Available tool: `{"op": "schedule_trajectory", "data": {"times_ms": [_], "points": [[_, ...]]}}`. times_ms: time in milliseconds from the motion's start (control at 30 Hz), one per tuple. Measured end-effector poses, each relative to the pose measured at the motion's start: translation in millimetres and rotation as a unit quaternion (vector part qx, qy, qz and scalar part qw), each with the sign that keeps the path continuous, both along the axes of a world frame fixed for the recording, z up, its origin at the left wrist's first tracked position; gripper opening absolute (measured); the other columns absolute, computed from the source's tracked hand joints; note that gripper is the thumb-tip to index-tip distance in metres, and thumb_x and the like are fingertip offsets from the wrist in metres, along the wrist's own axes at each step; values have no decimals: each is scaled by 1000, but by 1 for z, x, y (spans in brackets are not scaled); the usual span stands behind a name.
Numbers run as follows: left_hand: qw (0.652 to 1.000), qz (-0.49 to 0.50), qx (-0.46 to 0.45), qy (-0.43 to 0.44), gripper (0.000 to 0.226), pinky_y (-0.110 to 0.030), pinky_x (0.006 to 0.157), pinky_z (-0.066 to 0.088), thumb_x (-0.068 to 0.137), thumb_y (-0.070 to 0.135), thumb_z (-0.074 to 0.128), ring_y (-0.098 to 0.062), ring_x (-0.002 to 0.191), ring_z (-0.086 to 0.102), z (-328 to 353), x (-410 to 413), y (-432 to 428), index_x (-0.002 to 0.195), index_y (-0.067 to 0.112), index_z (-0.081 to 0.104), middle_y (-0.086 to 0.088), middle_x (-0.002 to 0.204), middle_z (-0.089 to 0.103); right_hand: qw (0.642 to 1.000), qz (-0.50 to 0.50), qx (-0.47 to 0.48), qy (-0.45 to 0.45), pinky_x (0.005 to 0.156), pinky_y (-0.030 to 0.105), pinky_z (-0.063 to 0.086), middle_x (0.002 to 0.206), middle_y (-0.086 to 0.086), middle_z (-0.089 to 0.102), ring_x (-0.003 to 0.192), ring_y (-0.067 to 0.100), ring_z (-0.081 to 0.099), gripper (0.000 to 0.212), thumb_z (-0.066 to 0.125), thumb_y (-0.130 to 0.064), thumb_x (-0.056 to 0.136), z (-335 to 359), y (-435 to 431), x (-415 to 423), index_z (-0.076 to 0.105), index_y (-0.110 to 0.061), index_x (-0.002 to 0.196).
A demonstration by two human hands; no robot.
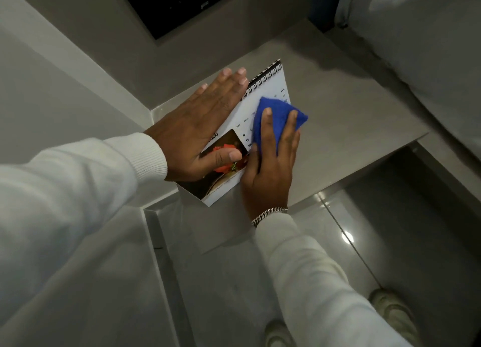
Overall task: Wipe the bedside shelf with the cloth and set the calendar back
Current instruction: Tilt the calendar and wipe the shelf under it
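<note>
A spiral-bound desk calendar (270, 91) with a red flower picture stands on the grey bedside shelf (346, 128), near the shelf's left back corner. My left hand (197, 130) lies flat over the calendar's top and left side, thumb on the picture, steadying it. My right hand (270, 169) presses a folded blue cloth (276, 115) against the calendar's front page, covering part of the date grid. A silver bracelet sits on my right wrist.
A bed with white bedding (429, 47) borders the shelf on the right. A dark panel (177, 3) is set in the wall behind. Glossy floor tiles (377, 242) and my two pale shoes (393, 310) lie below.
</note>
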State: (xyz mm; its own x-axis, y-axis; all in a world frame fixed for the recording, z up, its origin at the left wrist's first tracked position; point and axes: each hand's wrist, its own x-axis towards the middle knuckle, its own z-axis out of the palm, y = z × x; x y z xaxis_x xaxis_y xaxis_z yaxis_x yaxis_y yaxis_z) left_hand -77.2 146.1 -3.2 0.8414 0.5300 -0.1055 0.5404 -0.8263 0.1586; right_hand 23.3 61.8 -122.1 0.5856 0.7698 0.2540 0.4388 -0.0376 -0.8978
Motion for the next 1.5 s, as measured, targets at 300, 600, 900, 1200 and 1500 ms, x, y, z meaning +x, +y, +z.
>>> {"op": "schedule_trajectory", "data": {"times_ms": [300, 600, 900, 1200, 1500], "points": [[1000, -14, -2, 8, 95, -33, 121, 0, 82, 74, 26, -14, 149, -9, 3, 0, -2, 151, 15, -5, -4, 163, -6, 996, 63, 48, -36, 115, 50, 14, 160, 12, 8, 147, 42, 2, 56, 39, -19, 99, 4, -16, -26, 16, -30, 149], [1000, -11, -2, 16, 96, -33, 120, -1, 80, 79, 22, -11, 148, -12, 3, 0, -2, 150, 23, -13, 3, 161, -12, 998, 58, -12, 0, 115, 54, 15, 160, 8, 5, 147, 40, -2, 59, 42, -18, 97, -9, -28, -30, 16, -31, 149], [1000, -7, -6, 9, 94, -32, 119, -1, 80, 79, 24, -9, 148, -10, -1, -1, -1, 149, 28, -14, 7, 160, -11, 1000, -4, -15, 22, 115, 51, 11, 159, 13, 9, 147, 41, 2, 55, 41, -15, 98, 4, -2, -11, 21, -24, 148], [1000, -17, -11, 22, 98, -38, 120, 2, 77, 82, 21, -15, 149, -11, 3, -1, -3, 147, 25, -17, 0, 161, -12, 998, 49, 10, 39, 117, 53, 17, 160, 6, 7, 149, 36, 3, 50, 25, -46, 101, 9, -20, -31, 21, -29, 148], [1000, -14, -1, 13, 99, -39, 120, 3, 79, 79, 25, -15, 149, -9, 0, -3, -1, 150, 21, -9, -2, 163, -6, 992, -36, -55, 105, 98, 59, 46, 161, 10, 8, 146, 36, 19, 54, 40, -14, 98, 14, -4, -6, 18, -29, 145]]}}
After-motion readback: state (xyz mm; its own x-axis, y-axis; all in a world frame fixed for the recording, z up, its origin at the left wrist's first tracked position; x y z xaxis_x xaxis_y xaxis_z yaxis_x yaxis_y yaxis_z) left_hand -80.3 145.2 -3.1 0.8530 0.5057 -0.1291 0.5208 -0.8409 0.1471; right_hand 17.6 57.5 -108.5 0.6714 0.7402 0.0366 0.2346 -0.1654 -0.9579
